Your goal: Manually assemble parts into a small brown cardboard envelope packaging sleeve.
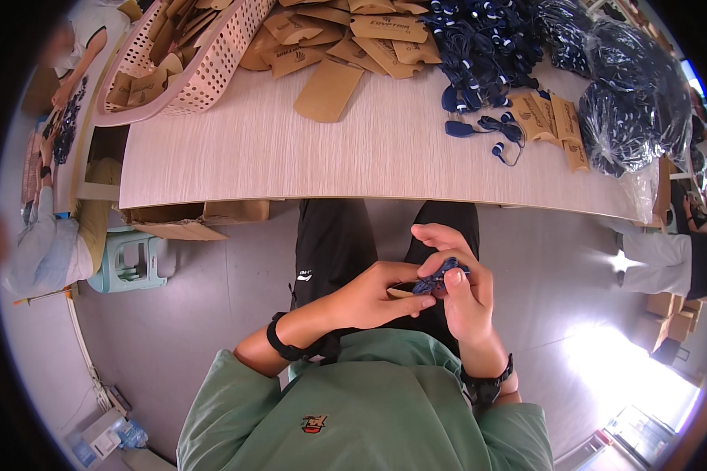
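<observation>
Over my lap, both hands meet on one small job. My left hand [373, 297] pinches a small brown cardboard sleeve [401, 292] at its open end. My right hand [457, 279] holds a bundle of dark blue earphones [440, 276] against that sleeve, fingers curled round it. On the pale wooden table [291, 149] ahead lie a loose pair of blue earphones [487, 129], a heap of flat brown cardboard sleeves [346, 43] and a big tangle of blue earphones [487, 47].
A pink perforated basket [204, 67] with brown sleeves leans at the table's back left. Clear bags of blue earphones [628, 102] pile up at the right. A cardboard box [181, 221] and a green stool [130, 263] stand under the table's left. Other people sit at left and right.
</observation>
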The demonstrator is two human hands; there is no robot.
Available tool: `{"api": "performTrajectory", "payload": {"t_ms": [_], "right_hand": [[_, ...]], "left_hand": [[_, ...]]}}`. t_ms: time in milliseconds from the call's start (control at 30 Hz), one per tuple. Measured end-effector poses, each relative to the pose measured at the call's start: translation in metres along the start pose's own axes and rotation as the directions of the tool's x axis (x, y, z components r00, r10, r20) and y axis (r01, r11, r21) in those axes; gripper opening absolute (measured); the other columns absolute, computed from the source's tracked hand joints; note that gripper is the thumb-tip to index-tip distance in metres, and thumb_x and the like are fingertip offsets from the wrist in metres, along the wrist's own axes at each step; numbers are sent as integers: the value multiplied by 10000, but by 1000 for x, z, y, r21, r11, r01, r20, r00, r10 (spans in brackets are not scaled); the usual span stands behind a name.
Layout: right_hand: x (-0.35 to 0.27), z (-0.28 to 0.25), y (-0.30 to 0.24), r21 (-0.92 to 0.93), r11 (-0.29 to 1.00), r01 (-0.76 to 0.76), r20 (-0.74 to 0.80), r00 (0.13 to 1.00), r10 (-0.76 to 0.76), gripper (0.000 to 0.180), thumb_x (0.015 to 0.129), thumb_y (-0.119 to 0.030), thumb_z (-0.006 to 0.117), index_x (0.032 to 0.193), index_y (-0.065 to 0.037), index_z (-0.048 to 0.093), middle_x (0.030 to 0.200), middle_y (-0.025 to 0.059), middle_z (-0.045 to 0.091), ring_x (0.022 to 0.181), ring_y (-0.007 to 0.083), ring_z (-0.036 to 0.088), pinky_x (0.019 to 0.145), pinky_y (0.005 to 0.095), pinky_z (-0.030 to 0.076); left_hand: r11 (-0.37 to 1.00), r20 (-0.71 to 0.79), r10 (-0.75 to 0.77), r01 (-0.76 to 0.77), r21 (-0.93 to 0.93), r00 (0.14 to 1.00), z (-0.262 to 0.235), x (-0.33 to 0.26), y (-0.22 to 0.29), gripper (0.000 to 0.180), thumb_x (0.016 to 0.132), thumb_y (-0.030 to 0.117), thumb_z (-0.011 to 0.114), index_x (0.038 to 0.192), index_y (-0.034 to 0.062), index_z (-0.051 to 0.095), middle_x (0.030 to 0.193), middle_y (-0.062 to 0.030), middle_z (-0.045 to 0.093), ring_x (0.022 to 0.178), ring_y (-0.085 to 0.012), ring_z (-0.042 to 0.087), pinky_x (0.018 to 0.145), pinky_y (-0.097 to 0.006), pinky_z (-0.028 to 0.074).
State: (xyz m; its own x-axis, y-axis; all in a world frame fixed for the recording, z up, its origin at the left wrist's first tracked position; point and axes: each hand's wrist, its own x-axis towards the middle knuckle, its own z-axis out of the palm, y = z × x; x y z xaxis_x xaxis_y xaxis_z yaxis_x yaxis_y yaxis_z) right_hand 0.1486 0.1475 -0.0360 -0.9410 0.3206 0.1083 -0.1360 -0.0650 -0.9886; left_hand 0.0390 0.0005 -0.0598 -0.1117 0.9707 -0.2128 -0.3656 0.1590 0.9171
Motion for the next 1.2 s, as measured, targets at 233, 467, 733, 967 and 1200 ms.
{"api": "performTrajectory", "payload": {"t_ms": [233, 467, 733, 967, 1200], "right_hand": [[-2, 11, 5, 154, 981, -118, 25, 993, 116, 318, 999, -222, 505, 1023, 48, 670, 1360, 208, 505, 1254, 297, 482, 1056, 413, 375], [2, 5, -6, -116, 993, -3, 50, 999, 8, 225, 937, -114, 542, 1043, 26, 683, 1342, 188, 518, 1229, 304, 496, 1038, 397, 389], [-1, 2, -12, -442, 897, 18, 13, 1000, -14, 157, 868, -64, 607, 991, 9, 674, 1333, 180, 541, 1198, 334, 510, 985, 399, 420], [8, -2, -8, -251, 963, 92, 189, 981, -45, 272, 876, -35, 612, 1138, 4, 673, 1356, 184, 544, 1220, 324, 504, 981, 393, 432], [-2, 7, -17, 4, 952, -305, 13, 952, 305, 289, 894, 20, 592, 1175, 35, 659, 1160, 173, 675, 955, 264, 658, 862, 326, 516]], "left_hand": [[957, -105, 264, -247, 150, 959, 9, 6, -11, 301, 878, 92, 700, 1138, -40, 622, 937, -68, 688, 844, -108, 630, 751, -272, 507], [988, -131, 153, -155, -1, 979, 10, 6, 0, 288, 866, 52, 679, 1145, -4, 629, 988, -66, 692, 908, -111, 629, 778, -279, 507], [950, -154, 254, -217, 223, 955, 8, 8, 3, 302, 823, 19, 664, 1122, -8, 632, 913, -113, 698, 811, -163, 663, 751, -308, 524], [915, -101, 342, -307, 264, 934, 11, 9, 0, 283, 820, 19, 619, 1098, -31, 630, 918, -135, 692, 805, -228, 674, 740, -339, 531], [980, -84, 187, -192, -48, 979, 10, 8, 6, 262, 897, 10, 587, 1156, -29, 586, 948, -114, 633, 807, -177, 649, 717, -306, 539]]}}
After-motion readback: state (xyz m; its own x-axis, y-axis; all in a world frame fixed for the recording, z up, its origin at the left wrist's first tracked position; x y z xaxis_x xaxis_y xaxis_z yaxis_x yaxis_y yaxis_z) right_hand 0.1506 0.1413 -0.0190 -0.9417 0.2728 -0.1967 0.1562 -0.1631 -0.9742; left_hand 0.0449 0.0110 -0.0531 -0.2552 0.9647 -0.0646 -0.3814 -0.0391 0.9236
